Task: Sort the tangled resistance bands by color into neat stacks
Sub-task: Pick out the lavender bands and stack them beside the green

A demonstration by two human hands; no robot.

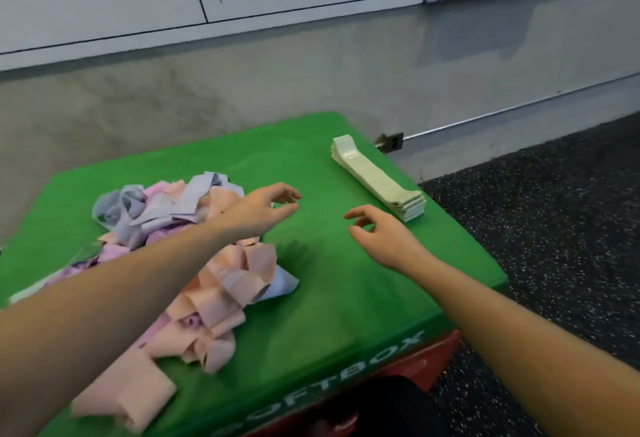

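While both my arms reach out over the green padded box top that serves as my surface, neither hand grips anything. My left hand hangs just past the far right edge of the tangled heap of pink, lilac and pale blue elastic resistance bands, its fingers loosely curled with thumb and forefinger apart, nothing between them. My right hand hovers to the right of that heap, over bare green fabric, fingers also slack and bent, thumb stretched toward the left hand, the two hands near each other but not touching.

The heap covers the left part of the surface; its loops curl and overlap in every direction, so no single long axis can be read from it. One flat pink strip sticks out of the heap toward me, at the near left edge of the surface.

To the right of the heap, well apart from it, lies the neat stack of pale green flat bands. Its long axis runs diagonally, from the far side of the surface toward the near right edge, its near end just beyond my right hand. The bands in it lie squarely one on another.

White letters run along the near side of the green box.
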